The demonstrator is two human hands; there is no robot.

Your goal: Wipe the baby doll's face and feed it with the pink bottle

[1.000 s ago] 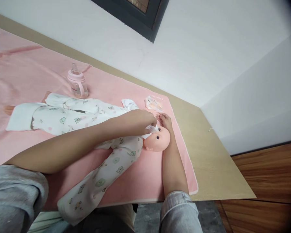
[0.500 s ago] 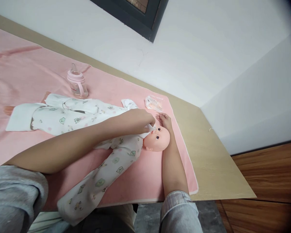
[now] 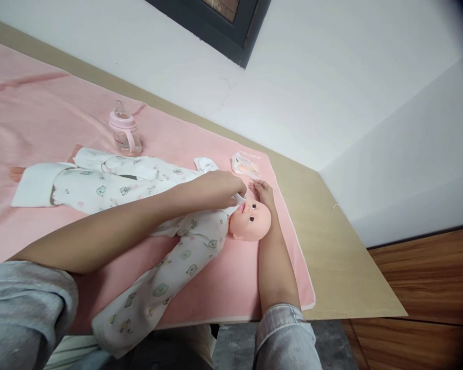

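Observation:
A baby doll lies on its back on a pink blanket, head to the right, dressed in white printed clothes. My left hand is closed by the doll's chin, pinching a white piece of cloth. Whether this is the collar or a separate cloth, I cannot tell. Beyond the doll's head rests my right hand, fingers stretched out and partly apart, the forearm running beside the head. One doll sleeve hangs over the near table edge.
A pink-capped baby bottle stands beyond the doll's legs. Close to my right fingers lies a small clear packet. The wooden table ends at the right, with a wall behind it.
My left hand has drawn slightly back from the doll's face with the white cloth, and the doll's mouth shows more. My right hand stays in place.

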